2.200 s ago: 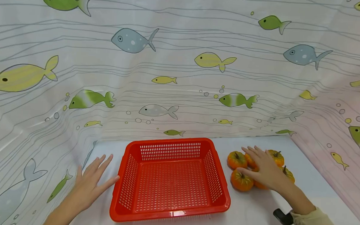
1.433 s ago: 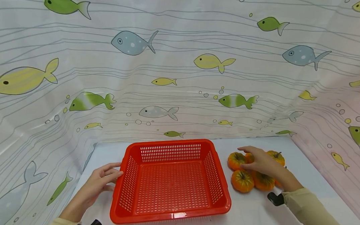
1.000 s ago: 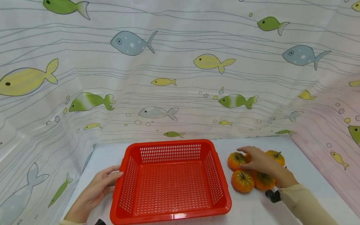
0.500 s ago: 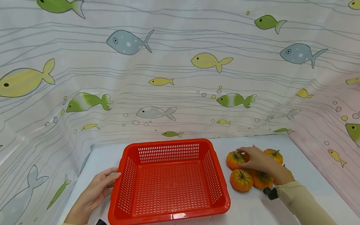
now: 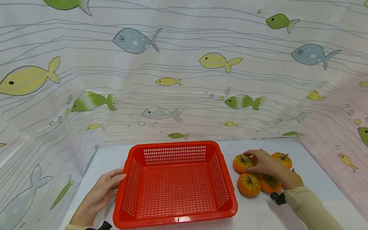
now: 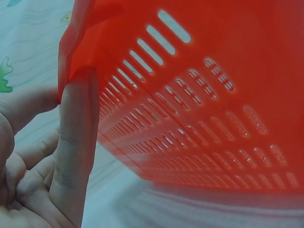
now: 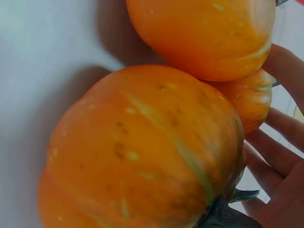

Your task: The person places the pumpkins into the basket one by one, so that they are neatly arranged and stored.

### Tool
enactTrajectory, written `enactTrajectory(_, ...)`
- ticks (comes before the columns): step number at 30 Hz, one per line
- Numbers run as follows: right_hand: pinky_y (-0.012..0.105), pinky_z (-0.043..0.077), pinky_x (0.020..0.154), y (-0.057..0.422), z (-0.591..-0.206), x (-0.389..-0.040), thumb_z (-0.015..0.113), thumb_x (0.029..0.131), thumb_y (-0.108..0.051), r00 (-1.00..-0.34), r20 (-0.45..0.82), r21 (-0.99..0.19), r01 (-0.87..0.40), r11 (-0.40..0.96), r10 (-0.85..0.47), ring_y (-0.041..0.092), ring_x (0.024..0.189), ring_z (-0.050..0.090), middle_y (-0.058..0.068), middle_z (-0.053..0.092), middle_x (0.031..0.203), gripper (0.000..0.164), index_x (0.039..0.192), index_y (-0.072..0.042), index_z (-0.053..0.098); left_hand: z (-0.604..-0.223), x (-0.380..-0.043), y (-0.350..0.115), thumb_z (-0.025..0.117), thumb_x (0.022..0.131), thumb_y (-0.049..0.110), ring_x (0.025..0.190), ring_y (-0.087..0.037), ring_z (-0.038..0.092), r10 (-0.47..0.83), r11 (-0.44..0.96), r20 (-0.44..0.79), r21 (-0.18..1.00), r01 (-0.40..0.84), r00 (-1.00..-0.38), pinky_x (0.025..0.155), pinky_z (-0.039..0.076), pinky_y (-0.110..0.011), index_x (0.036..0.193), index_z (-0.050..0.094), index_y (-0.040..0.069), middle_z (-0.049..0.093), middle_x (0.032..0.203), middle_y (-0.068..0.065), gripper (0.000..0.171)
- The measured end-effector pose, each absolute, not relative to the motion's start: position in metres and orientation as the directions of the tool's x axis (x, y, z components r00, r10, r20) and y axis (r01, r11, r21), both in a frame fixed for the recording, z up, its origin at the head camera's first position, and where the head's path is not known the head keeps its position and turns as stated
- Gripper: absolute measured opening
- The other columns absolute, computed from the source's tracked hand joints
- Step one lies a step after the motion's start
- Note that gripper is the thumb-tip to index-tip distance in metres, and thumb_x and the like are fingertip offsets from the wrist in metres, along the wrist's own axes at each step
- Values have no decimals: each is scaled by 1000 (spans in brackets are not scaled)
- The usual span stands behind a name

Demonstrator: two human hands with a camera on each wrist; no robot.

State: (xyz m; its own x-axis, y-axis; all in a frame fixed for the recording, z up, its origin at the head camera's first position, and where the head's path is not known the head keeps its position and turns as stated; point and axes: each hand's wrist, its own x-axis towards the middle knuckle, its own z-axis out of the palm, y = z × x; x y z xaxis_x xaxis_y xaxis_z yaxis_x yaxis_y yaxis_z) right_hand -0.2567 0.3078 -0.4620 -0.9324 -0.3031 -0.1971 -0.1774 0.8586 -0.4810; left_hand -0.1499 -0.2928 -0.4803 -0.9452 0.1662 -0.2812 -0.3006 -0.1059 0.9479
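The red plastic basket (image 5: 174,217), with slotted walls, sits on the white table. At its left side my left hand (image 5: 101,192) holds the rim, and the left wrist view shows the fingers (image 6: 73,142) against the outer wall (image 6: 199,118). Over to the right, my right hand (image 5: 268,165) curls its thumb and index finger about a small orange pumpkin (image 5: 241,163) at the back left of a cluster. In the right wrist view, its fingers (image 7: 280,147) reach round the rear pumpkin (image 7: 251,99), partly hidden behind a nearer pumpkin (image 7: 142,147).
Other pumpkins crowd the right hand: one in front (image 5: 249,185), another beside it (image 5: 270,183), and one behind (image 5: 282,159). A fish-patterned curtain (image 5: 188,94) encloses the table (image 5: 253,221) at the back and sides.
The left hand has come down from open beside the basket to its rim. The right hand has lowered from above the pumpkins and curled at the back left one. Basket and pumpkins stay put.
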Motion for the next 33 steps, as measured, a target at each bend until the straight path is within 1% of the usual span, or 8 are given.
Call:
enactTrajectory(4, 80, 21, 115, 311, -464, -256, 88, 78, -49, -938, -159, -484, -200, 852, -310, 51, 140, 44, 18, 64, 139, 79, 140, -9, 60, -481, -151, -290, 55, 108, 23, 98, -12, 75, 158, -103, -282, 948, -300, -946, 83, 65, -33, 129, 61, 16, 76, 113, 4, 23)
enactTrajectory(5, 80, 20, 116, 311, -464, -256, 88, 77, -48, -939, -155, -487, -196, 851, -306, 51, 140, 44, 18, 64, 139, 78, 140, -10, 60, -481, -151, -290, 55, 108, 23, 98, -13, 75, 162, -102, -278, 950, -297, -947, 83, 65, -33, 129, 60, 16, 76, 113, 4, 23)
enactTrajectory(9, 80, 31, 111, 313, -465, -255, 87, 78, -51, -942, -140, -499, -197, 844, -303, 56, 143, 37, 19, 61, 142, 80, 142, -12, 58, -482, -150, -290, 54, 108, 22, 96, -13, 76, 172, -114, -267, 951, -288, -948, 81, 65, -34, 127, 61, 16, 76, 112, 3, 21)
enactTrajectory(12, 74, 44, 105, 314, -466, -253, 86, 77, -56, -949, -127, -515, -185, 837, -288, 52, 138, 43, 18, 59, 144, 84, 144, -15, 57, -482, -149, -291, 54, 108, 21, 96, -13, 76, 177, -129, -265, 949, -289, -948, 80, 65, -33, 126, 62, 17, 76, 111, 3, 20)
enactTrajectory(16, 66, 53, 100, 314, -466, -253, 87, 77, -54, -956, -80, -543, -196, 816, -283, 42, 128, 54, 18, 57, 144, 86, 146, -16, 54, -482, -148, -292, 54, 108, 22, 95, -12, 76, 174, -135, -264, 948, -288, -949, 79, 65, -32, 125, 63, 18, 76, 111, 3, 19)
enactTrajectory(24, 67, 50, 105, 312, -458, -252, 88, 81, -41, -962, -4, -567, -223, 793, -274, 45, 133, 53, 20, 54, 148, 81, 148, -13, 52, -480, -147, -291, 54, 108, 22, 96, -13, 76, 171, -139, -271, 945, -296, -947, 80, 65, -33, 126, 61, 18, 76, 111, 3, 20)
enactTrajectory(28, 62, 51, 106, 310, -453, -251, 88, 81, -40, -956, 21, -599, -246, 762, -292, 44, 133, 54, 20, 55, 147, 83, 149, -11, 51, -480, -146, -291, 53, 109, 20, 97, -14, 76, 190, -155, -256, 945, -286, -948, 80, 65, -33, 127, 62, 17, 77, 112, 2, 20)
enactTrajectory(33, 57, 54, 105, 306, -447, -250, 89, 80, -43, -951, 28, -651, -251, 716, -308, 41, 132, 56, 17, 56, 147, 83, 148, -12, 52, -480, -145, -291, 52, 109, 19, 97, -14, 77, 198, -164, -243, 947, -277, -949, 80, 65, -33, 128, 62, 16, 76, 113, 1, 22)
